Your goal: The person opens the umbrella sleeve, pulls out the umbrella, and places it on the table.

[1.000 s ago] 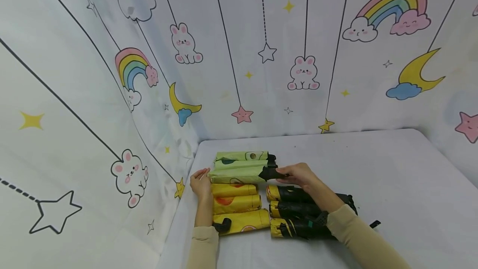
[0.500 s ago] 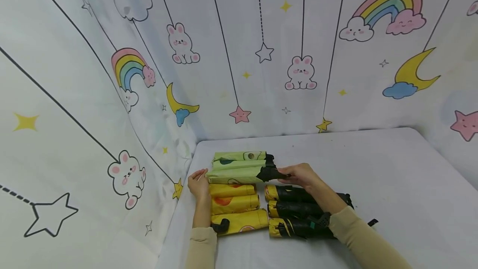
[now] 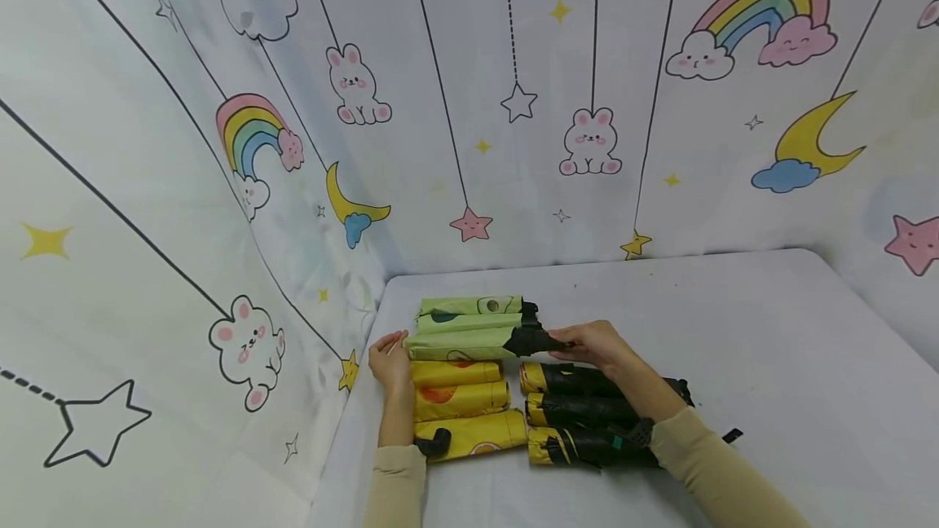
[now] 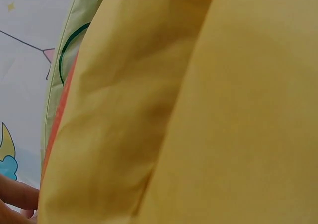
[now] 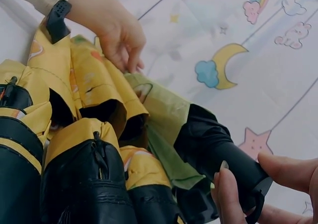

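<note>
A folded umbrella with a light green avocado-print cover [image 3: 458, 345] lies across the far left of the table in the head view. My right hand [image 3: 597, 345] grips its black handle [image 5: 238, 169] between thumb and fingers; a small strap loop hangs at the handle's end. My left hand [image 3: 390, 361] pinches the green cover's left end, as the right wrist view shows best. Two similar green rolls [image 3: 469, 322] lie just behind. Yellow fruit-print covers [image 3: 462, 402] lie in front, by my left forearm. The left wrist view is mostly filled by yellow fabric [image 4: 223, 110].
Several black rolls with yellow ends [image 3: 579, 410] lie under and beside my right forearm. The white table [image 3: 734, 324] extends to the right. A white curtain [image 3: 543, 39] with rabbits, stars and rainbows stands behind and at the left.
The head view has shifted slightly, so everything sits a little further left. Both hands keep their hold on the green umbrella, with no clear movement.
</note>
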`<state>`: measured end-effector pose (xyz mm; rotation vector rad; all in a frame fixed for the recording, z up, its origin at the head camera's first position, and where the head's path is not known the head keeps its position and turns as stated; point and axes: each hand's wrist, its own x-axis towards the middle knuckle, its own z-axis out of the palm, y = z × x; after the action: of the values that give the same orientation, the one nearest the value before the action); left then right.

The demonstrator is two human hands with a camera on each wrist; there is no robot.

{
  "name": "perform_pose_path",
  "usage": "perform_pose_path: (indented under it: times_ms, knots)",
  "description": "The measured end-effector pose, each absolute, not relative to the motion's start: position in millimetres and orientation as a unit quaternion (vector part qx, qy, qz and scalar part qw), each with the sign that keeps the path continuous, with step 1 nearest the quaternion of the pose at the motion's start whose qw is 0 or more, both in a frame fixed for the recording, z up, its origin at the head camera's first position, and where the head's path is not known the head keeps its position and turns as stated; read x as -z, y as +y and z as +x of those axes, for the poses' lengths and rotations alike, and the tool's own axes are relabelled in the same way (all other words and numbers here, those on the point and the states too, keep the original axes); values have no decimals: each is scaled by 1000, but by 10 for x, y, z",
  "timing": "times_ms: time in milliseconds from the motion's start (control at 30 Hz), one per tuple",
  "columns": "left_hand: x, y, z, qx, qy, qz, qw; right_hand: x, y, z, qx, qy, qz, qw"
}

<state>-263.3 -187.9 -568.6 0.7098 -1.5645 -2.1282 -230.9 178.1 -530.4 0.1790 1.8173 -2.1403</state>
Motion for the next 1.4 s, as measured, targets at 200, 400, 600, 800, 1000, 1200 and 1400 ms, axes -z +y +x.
perform_pose_path:
  times_ms: [200, 400, 600, 800, 1000, 1200, 1400]
  knots:
    - [5689, -1881, -2633, 761, -563, 253, 201, 5299, 1821, -2298, 752, 637, 62, 159]
    - [5675, -1877, -2636, 761, -559, 255, 208, 5259, 1841, -2268, 749, 640, 63, 158]
    - [5672, -1887, -2650, 758, -563, 256, 205, 5244, 1865, -2242, 752, 637, 59, 159]
    - [5661, -1888, -2652, 756, -570, 257, 196, 5249, 1894, -2228, 757, 630, 64, 162]
    - [5652, -1893, -2638, 756, -566, 259, 203, 5251, 1930, -2219, 753, 633, 71, 163]
    - [5664, -1898, -2636, 756, -570, 258, 194, 5258, 1976, -2207, 747, 641, 64, 163]
    - [5644, -1903, -2618, 763, -560, 259, 191, 5248, 2020, -2188, 749, 640, 65, 158]
